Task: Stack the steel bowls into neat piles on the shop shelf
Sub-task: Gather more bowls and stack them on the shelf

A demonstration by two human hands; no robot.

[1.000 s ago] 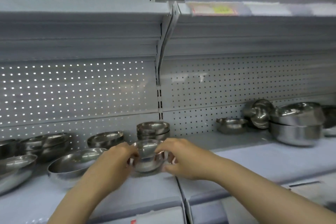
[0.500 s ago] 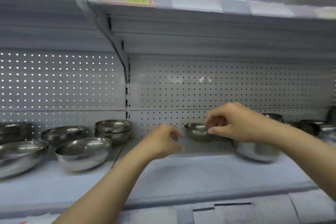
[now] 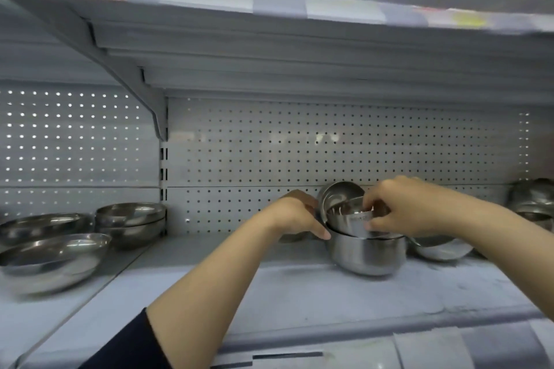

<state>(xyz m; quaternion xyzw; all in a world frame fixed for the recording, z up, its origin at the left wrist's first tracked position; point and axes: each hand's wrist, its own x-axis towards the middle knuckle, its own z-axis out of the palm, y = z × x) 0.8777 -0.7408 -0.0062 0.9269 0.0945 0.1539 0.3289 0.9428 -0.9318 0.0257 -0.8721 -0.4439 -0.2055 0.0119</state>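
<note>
I am reaching both bare arms toward a grey metal shop shelf backed by perforated panels. Right of centre in the frame, a deep steel bowl is sitting on the shelf. A small steel bowl is resting tilted inside its mouth, and my right hand is pinching the small bowl's rim, thumb on the outer wall and curled fingers over the edge. My left hand is pressing against the left rim of the deep bowl with thumb and fingers extended; I cannot tell whether the fingers are curling around anything behind it. Just behind the small bowl, another steel bowl is standing tilted on its side against the back panel. To the right of the deep bowl, partly hidden under my right forearm, a shallow bowl is lying on the shelf. At the far right edge, a blurred pile of bowls is sitting. At the left of the frame, a stack of two bowls is standing near the back, with a wide shallow bowl in front of it.
</note>
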